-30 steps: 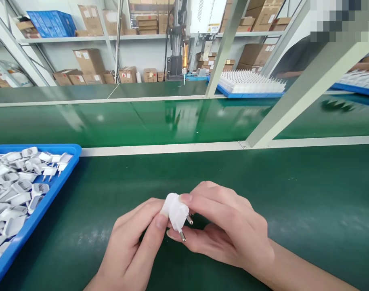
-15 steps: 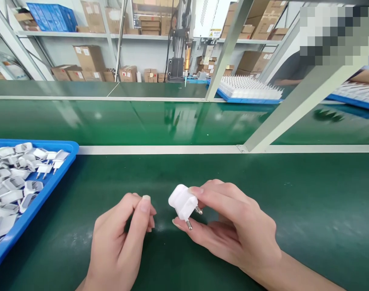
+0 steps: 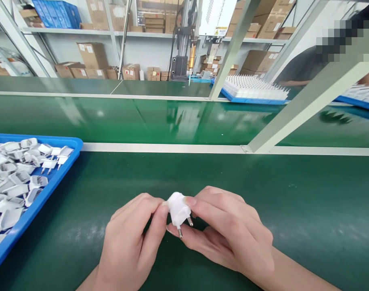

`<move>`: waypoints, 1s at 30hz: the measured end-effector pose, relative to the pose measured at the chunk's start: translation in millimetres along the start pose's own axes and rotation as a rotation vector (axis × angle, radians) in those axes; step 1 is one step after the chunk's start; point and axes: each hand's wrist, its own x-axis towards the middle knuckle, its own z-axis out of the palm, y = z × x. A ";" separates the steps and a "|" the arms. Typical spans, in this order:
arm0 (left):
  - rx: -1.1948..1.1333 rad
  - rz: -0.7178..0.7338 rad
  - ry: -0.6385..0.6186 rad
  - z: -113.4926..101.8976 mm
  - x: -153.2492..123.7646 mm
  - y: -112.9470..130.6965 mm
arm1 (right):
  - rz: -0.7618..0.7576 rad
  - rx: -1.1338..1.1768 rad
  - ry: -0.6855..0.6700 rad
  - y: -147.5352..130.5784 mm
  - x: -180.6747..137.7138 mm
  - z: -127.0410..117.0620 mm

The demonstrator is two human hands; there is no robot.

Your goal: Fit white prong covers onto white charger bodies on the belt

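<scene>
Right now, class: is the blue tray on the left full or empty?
Full in the part shown. The blue tray holds a heap of white plug parts reaching nearly to its rim; its left end is out of view.

Hands: two, a left hand [image 3: 128, 246] and a right hand [image 3: 233, 234], both near. Plug [image 3: 178, 208]: one, with two metal pins, between the hands. Blue trays: three, one near left [image 3: 51, 184] with a heap of white plug parts too many to count, and two far right [image 3: 248, 99] [image 3: 358, 103]. People beyond the table: one.
</scene>
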 end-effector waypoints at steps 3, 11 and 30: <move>0.063 -0.023 0.038 4.1 -0.9 1.9 | 0.006 -0.013 0.006 0.7 0.1 -0.2; 0.086 -0.440 0.198 0.3 1.0 -3.5 | 0.057 -0.071 -0.041 -2.4 0.9 -7.8; -0.154 -0.050 0.087 -1.6 -2.9 -11.7 | 0.757 0.936 0.017 -2.0 -5.3 11.6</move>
